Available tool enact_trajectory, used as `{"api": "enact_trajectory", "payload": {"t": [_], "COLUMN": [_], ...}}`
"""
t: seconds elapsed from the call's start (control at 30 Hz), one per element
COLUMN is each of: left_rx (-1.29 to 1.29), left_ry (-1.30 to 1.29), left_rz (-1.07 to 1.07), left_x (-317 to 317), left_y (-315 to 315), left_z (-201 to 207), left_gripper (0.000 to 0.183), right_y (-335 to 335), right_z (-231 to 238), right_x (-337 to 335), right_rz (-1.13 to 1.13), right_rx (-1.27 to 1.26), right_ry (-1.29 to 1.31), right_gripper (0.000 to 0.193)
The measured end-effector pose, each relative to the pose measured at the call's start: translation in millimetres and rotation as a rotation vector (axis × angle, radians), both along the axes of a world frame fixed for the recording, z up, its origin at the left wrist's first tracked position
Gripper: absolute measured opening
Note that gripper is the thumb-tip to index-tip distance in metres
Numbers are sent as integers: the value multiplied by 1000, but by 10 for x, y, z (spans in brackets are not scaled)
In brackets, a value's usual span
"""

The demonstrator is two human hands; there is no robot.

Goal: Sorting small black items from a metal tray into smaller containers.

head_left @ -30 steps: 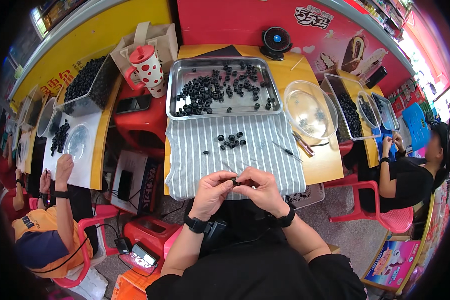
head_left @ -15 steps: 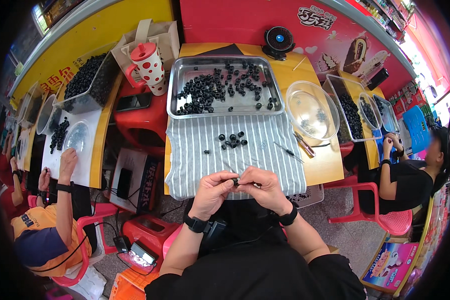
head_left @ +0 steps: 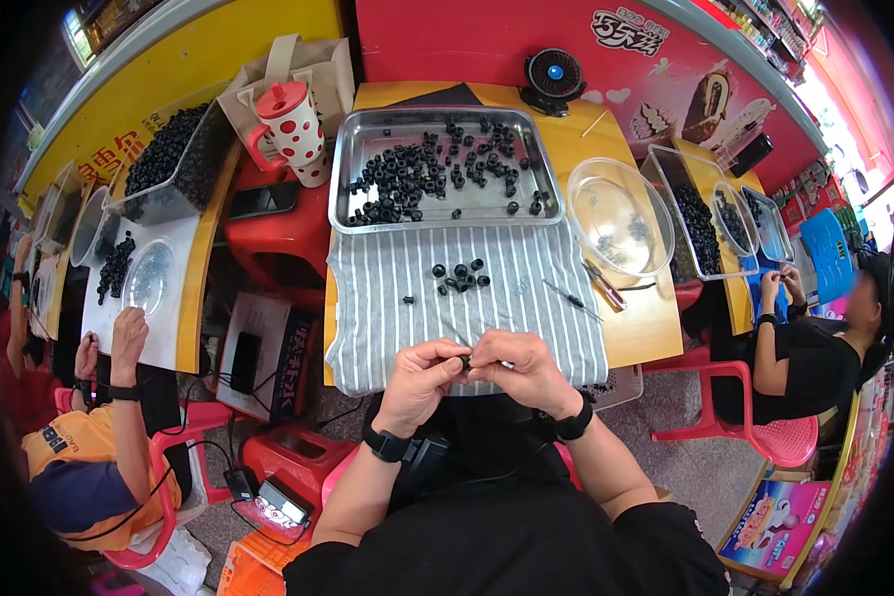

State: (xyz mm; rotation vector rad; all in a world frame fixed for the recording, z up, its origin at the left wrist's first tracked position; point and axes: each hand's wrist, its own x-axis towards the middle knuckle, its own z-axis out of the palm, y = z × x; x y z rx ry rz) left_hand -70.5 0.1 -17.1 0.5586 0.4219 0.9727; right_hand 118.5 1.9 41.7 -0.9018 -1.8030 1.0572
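Observation:
Between the thumb and fingertips of my left hand (head_left: pixel 424 385) is a small black ring-shaped part (head_left: pixel 465 364), mostly covered by the fingers. My right hand (head_left: pixel 522 370) meets it from the other side in a closed pinch; whatever tiny thing those fingertips hold is hidden. Both hands are over the near edge of a grey-and-white striped cloth (head_left: pixel 387 333). Beyond them on the cloth lie several loose black parts (head_left: pixel 459 278), one a little apart to the left. A thin pointed tool (head_left: pixel 572 300) rests on the cloth at the right.
A metal tray (head_left: pixel 353 214) of black parts stands behind the cloth. An oval clear tub (head_left: pixel 572 214) with small bits is on the right, beside a pen-like tool (head_left: pixel 606 288). A small fan (head_left: pixel 553 81) and a dotted cup (head_left: pixel 293 139) stand farther back. Co-workers sit on both sides.
My hands stay together around the black part, with only slight finger movement. The left co-worker's hand has drawn back a little from a clear bowl.

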Motion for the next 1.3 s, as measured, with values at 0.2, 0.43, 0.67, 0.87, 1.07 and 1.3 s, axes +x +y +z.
{"api": "enact_trajectory", "payload": {"t": [0.2, 0.43, 0.67, 0.87, 1.07, 1.3], "left_rx": [-4, 1, -12, -46, -46, -50], "left_ry": [49, 62, 54, 13, 20, 5], "left_rz": [-3, -13, 68, 53, 68, 60], "left_x": [-6, -10, 51, 37, 36, 34], "left_y": [9, 20, -16, -10, -10, -8], "left_z": [3, -5, 76, 65, 71, 71], "left_gripper": [15, 14, 15, 17, 18, 18], "right_y": [-6, -7, -41, -114, -161, -184], "right_z": [16, 42, 13, -14, 28, 12], "right_x": [-6, -10, -47, -120, -123, -138], "right_rz": [9, 13, -108, -186, -210, -228], "right_rx": [8, 34, -105, -73, -27, -47], "right_ry": [-7, -59, -20, 61, 24, 60], "right_gripper": [11, 11, 14, 12, 13, 14]}}
